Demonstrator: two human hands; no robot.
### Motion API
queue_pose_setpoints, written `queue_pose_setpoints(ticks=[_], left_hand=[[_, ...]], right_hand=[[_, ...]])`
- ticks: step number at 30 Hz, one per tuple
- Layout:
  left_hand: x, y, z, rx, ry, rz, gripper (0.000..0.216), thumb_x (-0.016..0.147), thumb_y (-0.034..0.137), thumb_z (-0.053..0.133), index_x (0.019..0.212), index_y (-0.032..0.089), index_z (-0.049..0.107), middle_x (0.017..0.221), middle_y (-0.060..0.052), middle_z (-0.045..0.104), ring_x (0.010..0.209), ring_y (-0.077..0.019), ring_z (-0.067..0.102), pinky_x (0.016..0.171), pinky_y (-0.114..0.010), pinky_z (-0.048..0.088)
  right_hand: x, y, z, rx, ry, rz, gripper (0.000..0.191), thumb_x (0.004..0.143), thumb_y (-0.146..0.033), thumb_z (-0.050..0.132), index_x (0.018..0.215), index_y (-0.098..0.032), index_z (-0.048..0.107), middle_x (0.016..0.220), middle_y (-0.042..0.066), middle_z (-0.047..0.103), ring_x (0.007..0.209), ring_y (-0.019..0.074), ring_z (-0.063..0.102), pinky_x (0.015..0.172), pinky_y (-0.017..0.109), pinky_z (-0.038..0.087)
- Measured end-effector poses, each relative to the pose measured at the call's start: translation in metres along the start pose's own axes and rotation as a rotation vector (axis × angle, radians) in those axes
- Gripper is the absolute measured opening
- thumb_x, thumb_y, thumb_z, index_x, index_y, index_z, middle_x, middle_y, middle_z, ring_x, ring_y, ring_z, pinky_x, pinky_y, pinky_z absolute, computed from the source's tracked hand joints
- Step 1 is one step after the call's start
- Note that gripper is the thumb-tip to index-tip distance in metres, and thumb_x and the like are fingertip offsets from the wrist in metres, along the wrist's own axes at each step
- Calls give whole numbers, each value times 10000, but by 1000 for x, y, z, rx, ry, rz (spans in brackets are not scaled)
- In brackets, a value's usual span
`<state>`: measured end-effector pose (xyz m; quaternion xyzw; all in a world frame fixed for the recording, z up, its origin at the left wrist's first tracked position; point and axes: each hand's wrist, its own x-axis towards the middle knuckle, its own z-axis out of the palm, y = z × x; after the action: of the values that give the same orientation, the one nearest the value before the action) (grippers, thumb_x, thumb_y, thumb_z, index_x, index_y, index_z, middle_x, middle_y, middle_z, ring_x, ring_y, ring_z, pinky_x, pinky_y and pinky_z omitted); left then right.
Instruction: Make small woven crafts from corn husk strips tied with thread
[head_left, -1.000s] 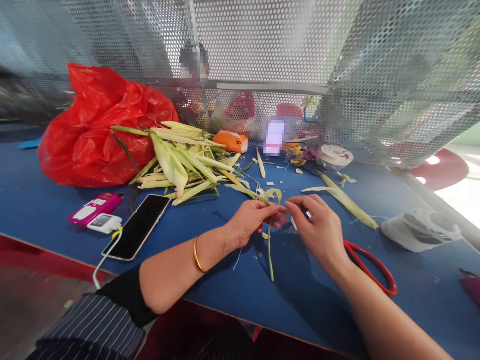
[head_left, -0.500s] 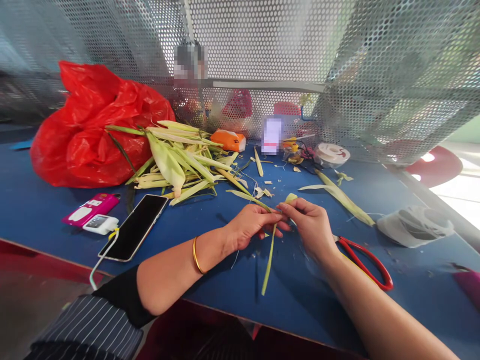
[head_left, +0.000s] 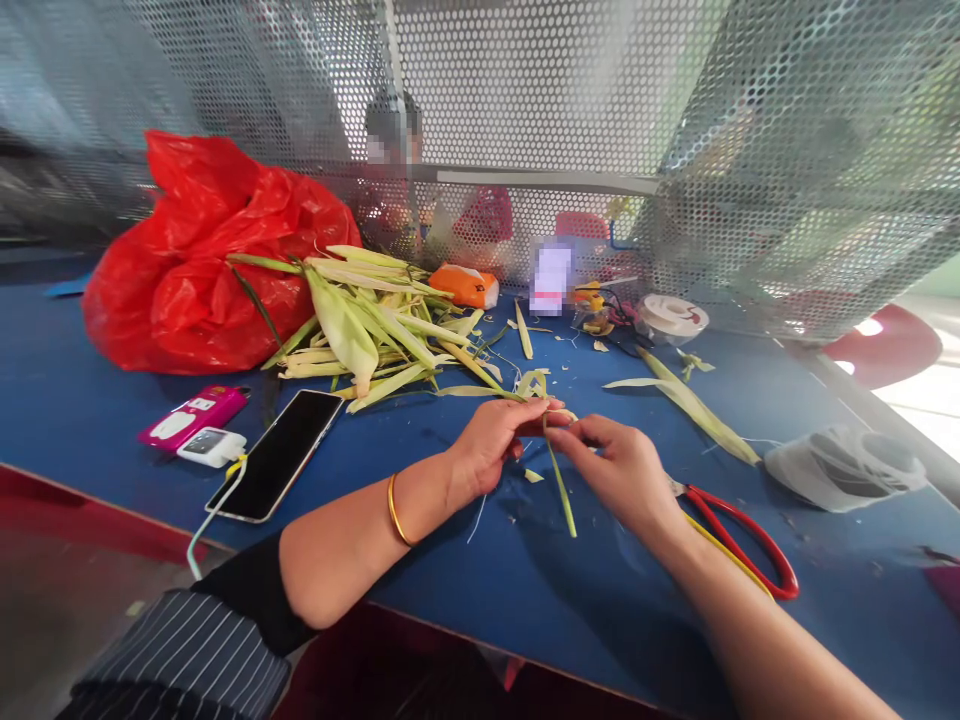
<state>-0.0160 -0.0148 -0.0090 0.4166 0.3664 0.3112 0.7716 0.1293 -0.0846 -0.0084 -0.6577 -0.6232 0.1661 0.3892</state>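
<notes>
Over the middle of the blue table (head_left: 112,400), head cam view, both hands are together on one thin green leaf strip (head_left: 561,480). My left hand (head_left: 491,440) has the thumb and fingertips pressed together on the top bit of it, and my right hand (head_left: 622,470) is pinching it just beside that, so the two pinches nearly touch. From there the strip runs down toward me at a slight slant; can't tell if the tip actually sits on the table or hangs just above it. A gold bangle (head_left: 395,510) is on the left wrist. Red-handled scissors (head_left: 750,545) lie flat just right of my right wrist, with the blade end hidden behind the hand. Further back on the left there's a messy pile of leaves (head_left: 367,320) leaning against a big red plastic bag (head_left: 202,260). Near the left edge a black phone (head_left: 277,452) lies face up with a small white gadget (head_left: 210,445) touching its corner and a pink gadget (head_left: 193,412) just beside that. One long leaf (head_left: 697,405) lies on its own to the right, well apart from the pile, and a white roll of tape (head_left: 670,315) sits behind it near the perforated metal screen (head_left: 562,90). An orange object (head_left: 465,285) sits at the back of the pile, too blurry to say what it is. Somebody else is sitting behind the screen.
</notes>
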Motion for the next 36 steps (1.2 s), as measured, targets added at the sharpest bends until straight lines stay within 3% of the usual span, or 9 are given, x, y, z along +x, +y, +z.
queue_pose_setpoints(ticks=[5, 9, 13, 16, 20, 27, 30, 34, 36], left_hand=[[-1, -3, 3, 40, 60, 40, 299, 734, 320, 727, 969, 138, 758, 921, -102, 728, 697, -106, 580, 462, -211, 191], [0, -3, 4, 51, 109, 49, 227, 712, 266, 724, 881, 119, 763, 851, -88, 719, 599, -74, 508, 465, -224, 177], [1, 1, 2, 10, 50, 10, 237, 743, 289, 708, 917, 133, 750, 841, -90, 714, 682, -111, 595, 456, -217, 171], [0, 2, -1, -25, -28, -21, 283, 807, 372, 653, 959, 148, 738, 812, -76, 698, 655, -103, 597, 446, -201, 203], [-1, 2, -2, -5, -56, -17, 273, 835, 376, 626, 960, 158, 732, 781, -48, 679, 599, -79, 577, 441, -189, 241], [-1, 1, 4, 263, 129, 100, 157, 806, 233, 664, 743, 100, 720, 661, -54, 665, 514, -68, 534, 472, -198, 302], [-2, 2, 5, 249, 104, 85, 174, 833, 253, 640, 807, 103, 725, 730, -80, 701, 551, -91, 589, 483, -195, 331], [-5, 3, 8, 132, -34, 44, 213, 852, 231, 600, 998, 133, 720, 941, -113, 729, 707, -144, 672, 548, -210, 433], [-7, 1, 9, 145, -97, 101, 263, 852, 222, 585, 1073, 156, 711, 1027, -111, 718, 776, -161, 679, 569, -222, 459]], right_hand=[[-3, 2, 13, 130, -89, -39, 270, 839, -360, 602, 627, -195, 619, 755, 19, 655, 720, 168, 585, 644, 275, 396], [-1, -2, 7, 138, -105, -133, 310, 880, -344, 548, 611, -201, 604, 706, 14, 624, 691, 162, 575, 655, 279, 415], [8, 6, -6, -36, 135, -144, 213, 897, -348, 519, 877, -209, 678, 878, 61, 676, 805, 204, 611, 687, 301, 432], [14, 14, -9, -48, 21, -134, 225, 857, -342, 567, 1015, -221, 673, 944, 57, 711, 844, 212, 636, 696, 294, 445], [12, 15, -6, -85, -74, -87, 273, 911, -385, 495, 767, -222, 661, 612, -9, 630, 567, 146, 532, 563, 255, 361], [6, 6, -7, -112, -66, -95, 382, 916, -412, 481, 610, -209, 587, 540, -19, 539, 553, 133, 472, 565, 261, 326], [8, 9, -8, -72, -55, 0, 367, 918, -447, 457, 692, -214, 630, 599, -9, 587, 582, 145, 512, 569, 265, 352], [12, 14, -6, -10, 54, 17, 329, 900, -465, 480, 969, -213, 680, 905, 59, 704, 783, 195, 610, 683, 297, 426], [13, 14, -5, 77, 49, 43, 321, 881, -454, 513, 996, -201, 674, 856, 55, 704, 722, 190, 608, 660, 301, 437]])
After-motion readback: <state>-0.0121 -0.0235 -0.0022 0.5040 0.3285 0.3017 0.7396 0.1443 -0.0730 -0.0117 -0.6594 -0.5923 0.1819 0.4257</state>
